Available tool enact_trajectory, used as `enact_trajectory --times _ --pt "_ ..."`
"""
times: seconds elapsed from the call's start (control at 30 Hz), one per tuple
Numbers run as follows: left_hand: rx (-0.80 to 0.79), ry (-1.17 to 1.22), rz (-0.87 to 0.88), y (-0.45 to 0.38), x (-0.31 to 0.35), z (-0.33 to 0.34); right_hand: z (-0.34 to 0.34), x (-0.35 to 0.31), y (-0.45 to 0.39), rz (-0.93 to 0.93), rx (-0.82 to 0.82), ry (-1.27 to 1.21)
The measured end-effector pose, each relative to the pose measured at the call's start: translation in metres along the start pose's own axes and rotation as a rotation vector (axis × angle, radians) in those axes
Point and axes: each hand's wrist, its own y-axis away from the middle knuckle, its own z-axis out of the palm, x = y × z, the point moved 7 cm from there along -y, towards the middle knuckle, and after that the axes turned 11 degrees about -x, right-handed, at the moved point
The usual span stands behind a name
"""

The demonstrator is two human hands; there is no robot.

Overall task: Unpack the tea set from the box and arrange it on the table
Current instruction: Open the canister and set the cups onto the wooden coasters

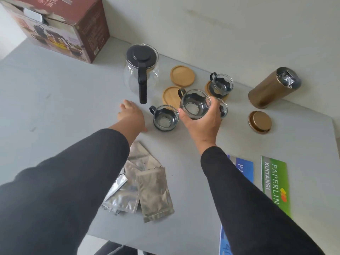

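Note:
A glass teapot (140,74) with a black lid and handle stands on the grey table (55,100). My right hand (204,122) grips a glass cup (195,104) with a black holder, lifted above the table. Another cup (165,118) sits on the table left of it. A further cup (221,84) rests on a wooden coaster at the back. One more cup (223,107) is mostly hidden behind my right hand. Two bare wooden coasters (182,76) (170,95) lie beside the teapot. My left hand (131,115) is flat, fingers apart, near the teapot handle. The red box (62,28) stands at the far left.
A gold tin (272,88) lies on its side at the right, its lid (259,122) in front of it. Several silver foil pouches (145,188) lie near the front edge. A green booklet (276,183) and a blue one (242,172) lie at the front right.

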Motion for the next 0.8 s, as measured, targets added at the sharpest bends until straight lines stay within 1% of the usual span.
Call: enact_trajectory --times 0.07,0.2,0.4,0.5,0.67,0.8 --pt "-0.011 0.009 0.001 -0.001 0.000 0.002 0.006 -0.012 -0.028 -0.020 -0.020 -0.009" --pt "0.001 0.034 0.005 -0.004 -0.001 0.004 0.022 -0.020 -0.086 0.002 -0.096 -0.047" --pt "0.011 0.079 -0.006 -0.010 -0.001 0.007 0.053 0.000 -0.148 0.065 -0.261 -0.003" --pt "0.013 0.109 -0.010 -0.013 -0.001 0.008 0.067 0.006 -0.162 0.055 -0.307 0.019" --pt "0.012 0.121 -0.011 -0.013 -0.002 0.010 0.079 0.015 -0.167 0.027 -0.316 0.080" --pt "0.014 0.129 -0.008 -0.014 -0.004 0.010 0.082 0.024 -0.165 0.065 -0.317 0.089"
